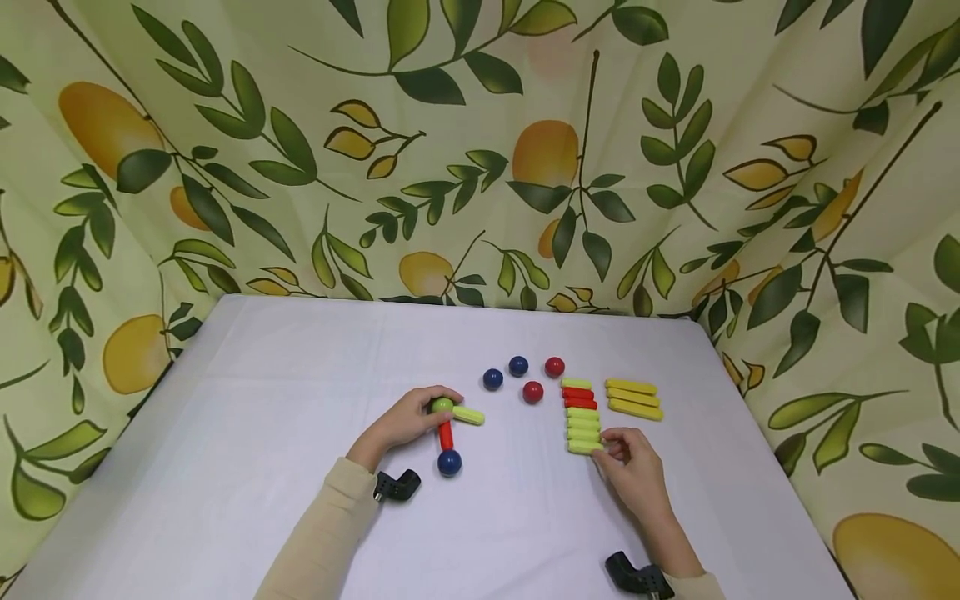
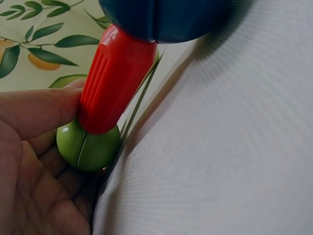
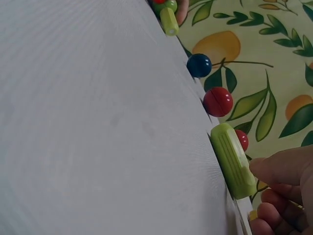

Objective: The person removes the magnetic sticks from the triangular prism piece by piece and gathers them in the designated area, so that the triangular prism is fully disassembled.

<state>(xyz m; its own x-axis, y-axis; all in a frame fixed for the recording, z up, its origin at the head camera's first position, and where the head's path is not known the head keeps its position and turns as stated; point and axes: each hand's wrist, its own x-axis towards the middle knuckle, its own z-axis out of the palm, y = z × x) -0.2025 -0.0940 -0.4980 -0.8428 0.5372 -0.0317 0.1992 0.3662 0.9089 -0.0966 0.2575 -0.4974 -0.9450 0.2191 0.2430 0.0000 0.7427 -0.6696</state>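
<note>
My left hand [image 1: 411, 417] grips a green ball [image 1: 442, 406] with thumb and fingers. Joined to that ball are a red stick [image 1: 446, 435], which ends in a blue ball [image 1: 449, 462], and a light green stick [image 1: 468, 415] pointing right. In the left wrist view, the thumb lies along the red stick [image 2: 117, 81] where it meets the green ball [image 2: 88, 147]. My right hand [image 1: 636, 471] has its thumb and curled fingers at the right end of the nearest light green stick [image 1: 583, 447], the lowest of a column of sticks. The right wrist view shows the thumb against that stick [image 3: 232, 161].
Behind it in the column lie more light green sticks [image 1: 582, 413] and two red sticks [image 1: 578, 393]. Yellow sticks [image 1: 633, 399] lie to the right. Two blue balls [image 1: 492, 379] and two red balls [image 1: 532, 392] sit toward the back. A leaf-patterned curtain [image 1: 480, 167] borders the white table [image 1: 225, 433].
</note>
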